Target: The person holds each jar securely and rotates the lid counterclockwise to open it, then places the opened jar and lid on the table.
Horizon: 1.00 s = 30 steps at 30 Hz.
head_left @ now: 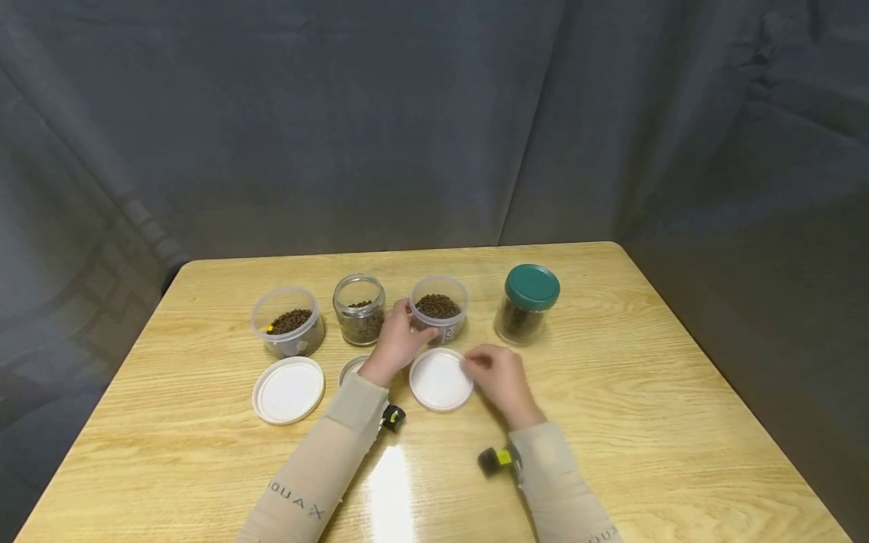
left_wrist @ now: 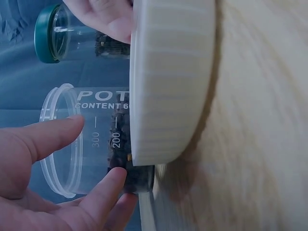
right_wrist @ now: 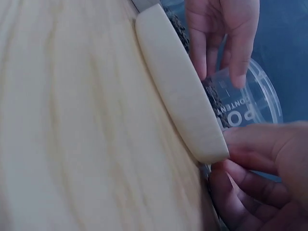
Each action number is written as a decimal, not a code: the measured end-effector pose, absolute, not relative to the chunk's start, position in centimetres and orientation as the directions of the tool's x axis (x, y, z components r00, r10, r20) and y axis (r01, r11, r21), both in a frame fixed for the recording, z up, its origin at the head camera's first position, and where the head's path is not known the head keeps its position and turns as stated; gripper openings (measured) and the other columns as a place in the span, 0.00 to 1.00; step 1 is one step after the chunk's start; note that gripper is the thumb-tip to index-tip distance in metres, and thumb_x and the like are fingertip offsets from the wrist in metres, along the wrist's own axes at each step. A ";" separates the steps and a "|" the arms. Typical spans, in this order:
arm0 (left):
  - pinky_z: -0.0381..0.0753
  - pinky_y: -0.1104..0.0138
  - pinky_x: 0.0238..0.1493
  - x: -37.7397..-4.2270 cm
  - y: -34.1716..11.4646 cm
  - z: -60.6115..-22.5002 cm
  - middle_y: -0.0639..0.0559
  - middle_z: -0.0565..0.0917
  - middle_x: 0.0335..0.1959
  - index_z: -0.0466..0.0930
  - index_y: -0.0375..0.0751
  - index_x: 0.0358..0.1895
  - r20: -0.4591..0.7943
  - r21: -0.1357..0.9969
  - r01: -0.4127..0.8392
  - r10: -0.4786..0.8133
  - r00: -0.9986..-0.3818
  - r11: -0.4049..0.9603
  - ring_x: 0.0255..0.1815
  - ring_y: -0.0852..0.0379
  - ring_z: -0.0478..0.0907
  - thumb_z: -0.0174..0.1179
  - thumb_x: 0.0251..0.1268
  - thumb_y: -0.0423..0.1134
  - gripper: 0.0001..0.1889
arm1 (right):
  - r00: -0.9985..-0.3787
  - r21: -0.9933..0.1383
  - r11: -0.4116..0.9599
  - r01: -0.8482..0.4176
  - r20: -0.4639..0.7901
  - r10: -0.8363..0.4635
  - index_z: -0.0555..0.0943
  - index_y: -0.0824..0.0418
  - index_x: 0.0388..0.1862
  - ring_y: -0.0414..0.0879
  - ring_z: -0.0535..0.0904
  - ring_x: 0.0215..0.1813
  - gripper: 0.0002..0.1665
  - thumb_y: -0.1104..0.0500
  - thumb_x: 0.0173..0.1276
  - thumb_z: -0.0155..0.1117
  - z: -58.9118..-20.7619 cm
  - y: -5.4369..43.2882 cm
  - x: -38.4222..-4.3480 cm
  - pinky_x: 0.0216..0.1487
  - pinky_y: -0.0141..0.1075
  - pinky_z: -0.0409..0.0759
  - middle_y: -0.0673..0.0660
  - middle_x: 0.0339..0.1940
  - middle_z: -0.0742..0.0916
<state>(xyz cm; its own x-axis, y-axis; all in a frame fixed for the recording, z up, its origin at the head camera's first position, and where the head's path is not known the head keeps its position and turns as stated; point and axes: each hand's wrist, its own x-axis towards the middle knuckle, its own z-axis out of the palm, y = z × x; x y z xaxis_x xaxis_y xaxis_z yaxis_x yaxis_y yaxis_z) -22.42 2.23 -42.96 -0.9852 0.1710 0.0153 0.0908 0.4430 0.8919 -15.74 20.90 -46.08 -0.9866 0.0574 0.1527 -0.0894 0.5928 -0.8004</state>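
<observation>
My left hand (head_left: 397,339) holds a clear plastic tub (head_left: 458,320) of brown pellets, its thumb at the front and its fingers at the left side. The tub stands uncovered on the table, with printed measuring marks (left_wrist: 115,139) visible in the left wrist view. In front of it lies a white lid (head_left: 441,379), whose right edge my right hand (head_left: 501,377) pinches between thumb and fingers. That lid (right_wrist: 183,91) hides part of the tub in the right wrist view.
Left of the held tub stand an uncovered glass jar (head_left: 360,324) and another uncovered tub (head_left: 299,343), both with pellets. A second white lid (head_left: 288,390) and a partly hidden lid (head_left: 349,368) lie before them. A green-lidded jar (head_left: 529,302) stands at the right.
</observation>
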 end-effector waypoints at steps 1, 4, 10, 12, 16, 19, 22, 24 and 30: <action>0.71 0.47 0.70 -22.4 2.2 -42.9 0.25 0.65 0.70 0.56 0.23 0.73 0.013 0.895 0.087 0.169 -0.986 0.438 0.70 0.33 0.68 0.71 0.62 0.34 0.42 | -0.986 -0.799 0.596 -0.084 0.152 0.064 0.88 0.65 0.40 0.53 0.86 0.43 0.07 0.65 0.64 0.72 -46.0 21.0 -15.8 0.51 0.47 0.86 0.60 0.38 0.90; 0.74 0.49 0.68 -22.1 2.2 -42.8 0.25 0.62 0.71 0.53 0.25 0.76 0.010 0.902 0.080 0.165 -0.986 0.423 0.68 0.33 0.70 0.70 0.63 0.33 0.44 | -0.985 -0.797 0.600 -0.064 0.147 0.091 0.87 0.65 0.42 0.55 0.86 0.46 0.08 0.62 0.67 0.70 -45.9 21.7 -15.9 0.54 0.49 0.85 0.61 0.40 0.90; 0.77 0.48 0.65 -21.2 2.1 -41.7 0.24 0.62 0.69 0.50 0.30 0.78 0.061 0.885 0.124 0.153 -0.986 0.449 0.65 0.32 0.72 0.69 0.62 0.32 0.46 | -0.984 -0.818 0.576 -0.017 0.117 0.136 0.87 0.66 0.44 0.56 0.85 0.48 0.11 0.60 0.69 0.68 -45.2 23.4 -16.0 0.57 0.51 0.83 0.61 0.42 0.90; 0.78 0.47 0.64 -20.7 2.1 -41.1 0.25 0.62 0.68 0.52 0.32 0.77 0.088 0.861 0.145 0.138 -0.987 0.488 0.65 0.32 0.72 0.69 0.62 0.33 0.44 | -0.983 -0.820 0.573 -0.012 0.115 0.145 0.87 0.66 0.44 0.55 0.85 0.46 0.11 0.60 0.69 0.68 -45.0 24.0 -16.0 0.55 0.48 0.83 0.61 0.42 0.89; 0.81 0.48 0.59 -19.6 2.6 -40.0 0.30 0.60 0.68 0.61 0.36 0.73 0.149 0.805 0.192 0.121 -0.981 0.562 0.65 0.33 0.67 0.67 0.65 0.35 0.36 | -0.975 -0.836 0.549 0.005 0.119 0.190 0.87 0.65 0.45 0.50 0.83 0.40 0.11 0.59 0.71 0.66 -44.6 25.3 -15.8 0.42 0.39 0.85 0.61 0.42 0.89; 0.80 0.49 0.57 -18.7 3.4 -39.4 0.33 0.62 0.65 0.69 0.37 0.68 0.216 0.783 0.269 0.160 -0.963 0.561 0.65 0.34 0.64 0.65 0.66 0.35 0.28 | -0.952 -0.860 0.510 -0.007 0.162 0.260 0.87 0.66 0.42 0.47 0.81 0.38 0.10 0.59 0.71 0.65 -44.3 26.2 -15.5 0.37 0.31 0.81 0.61 0.39 0.88; 0.79 0.52 0.59 -18.0 4.5 -39.0 0.35 0.66 0.63 0.72 0.36 0.64 0.275 0.783 0.368 0.252 -0.928 0.502 0.63 0.38 0.67 0.62 0.68 0.34 0.23 | -0.910 -0.885 0.464 -0.040 0.224 0.349 0.87 0.66 0.40 0.44 0.79 0.37 0.09 0.61 0.69 0.63 -44.0 27.0 -15.4 0.37 0.27 0.77 0.60 0.34 0.88; 0.83 0.59 0.52 -17.8 5.5 -39.0 0.36 0.67 0.62 0.72 0.36 0.64 0.292 0.795 0.411 0.311 -0.904 0.447 0.53 0.44 0.74 0.61 0.70 0.34 0.22 | -0.878 -0.901 0.432 -0.049 0.245 0.411 0.85 0.66 0.40 0.45 0.78 0.38 0.09 0.62 0.69 0.61 -44.0 27.4 -15.4 0.39 0.27 0.76 0.59 0.34 0.86; 0.82 0.65 0.54 -17.7 8.6 -39.8 0.38 0.67 0.66 0.64 0.37 0.72 0.241 0.862 0.385 0.400 -0.884 0.331 0.59 0.48 0.74 0.61 0.70 0.34 0.29 | -0.844 -0.936 0.350 -0.051 0.228 0.486 0.75 0.66 0.55 0.48 0.75 0.52 0.16 0.63 0.70 0.58 -44.5 28.1 -15.7 0.51 0.36 0.76 0.59 0.51 0.80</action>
